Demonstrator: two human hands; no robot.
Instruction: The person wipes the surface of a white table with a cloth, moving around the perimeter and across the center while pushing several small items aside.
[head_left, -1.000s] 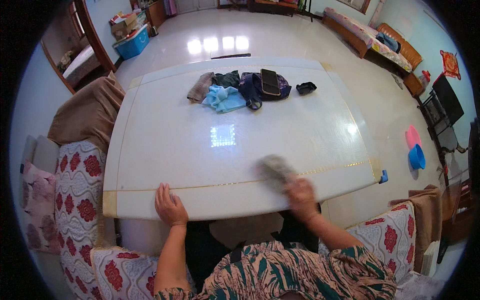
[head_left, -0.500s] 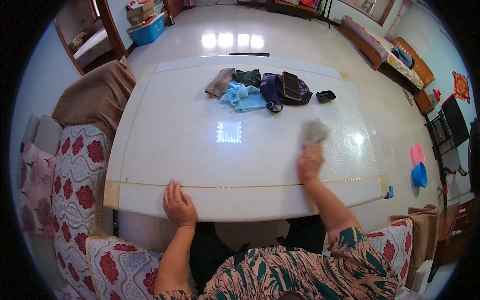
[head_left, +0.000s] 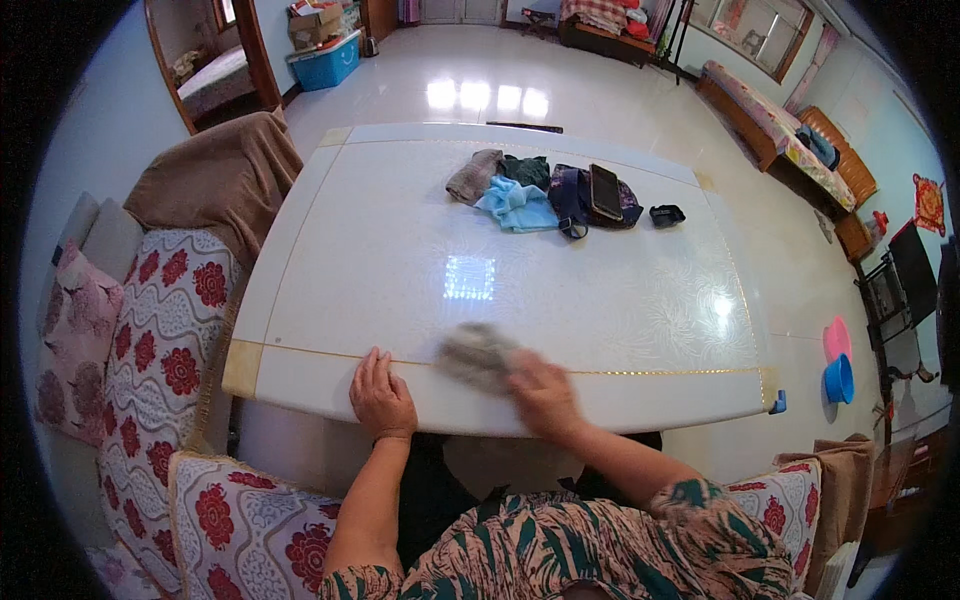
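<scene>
A glossy white table with a thin gold border line fills the middle of the view. My right hand presses a grey cloth onto the table near its front edge, both blurred by motion. Flat on the front edge, to the left of the cloth, rests my left hand, fingers together and holding nothing.
At the table's far side lie a grey cloth, a light blue cloth, a dark bag with a phone on it and a small black object. Floral cushions line the left; a brown-covered seat stands beyond them.
My right hand has swept the grey cloth from the right middle of the table back to the front edge, near my left hand. The left hand has stayed on the edge.
</scene>
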